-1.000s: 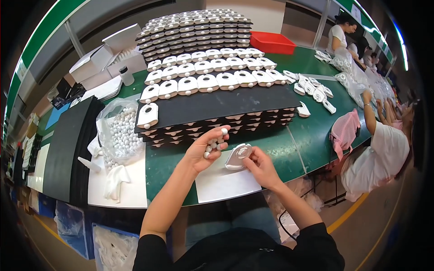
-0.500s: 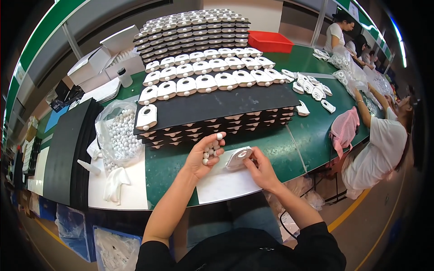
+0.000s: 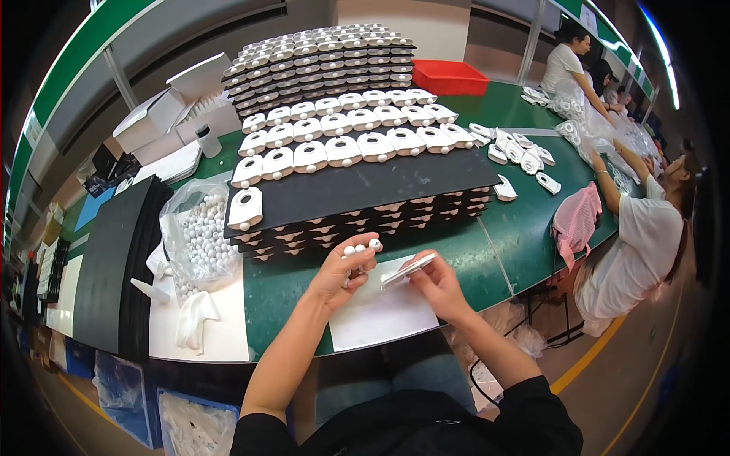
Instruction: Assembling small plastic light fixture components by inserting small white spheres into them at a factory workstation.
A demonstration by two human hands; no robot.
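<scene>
Several small white balls point(image 3: 360, 249) sit in the curled fingers of my left hand point(image 3: 332, 280), one pinched at the fingertips. My right hand point(image 3: 445, 292) grips a flat white plastic piece point(image 3: 408, 272) between thumb and fingers, tilted nearly edge-on. The two hands are close together but apart, above a white sheet of paper point(image 3: 384, 323). Just beyond them stands a stack of black boards point(image 3: 365, 186). On its top lie rows of white rounded pieces point(image 3: 342, 150), each with a hole and a white ball at its near edge. One such piece point(image 3: 245, 207) lies alone at the front left corner.
Left, an open plastic bag of white balls point(image 3: 204, 239) lies beside a dropper bottle point(image 3: 150, 291), a white cloth point(image 3: 198, 319) and upright black boards point(image 3: 114, 266). Loose white pieces point(image 3: 525, 152), a red bin point(image 3: 450, 78) and a pink mesh bag point(image 3: 576, 220) are right, near co-workers.
The white piece in my right hand has turned from showing its face to nearly edge-on. My left fingers have curled further, with balls now lined up near the fingertips.
</scene>
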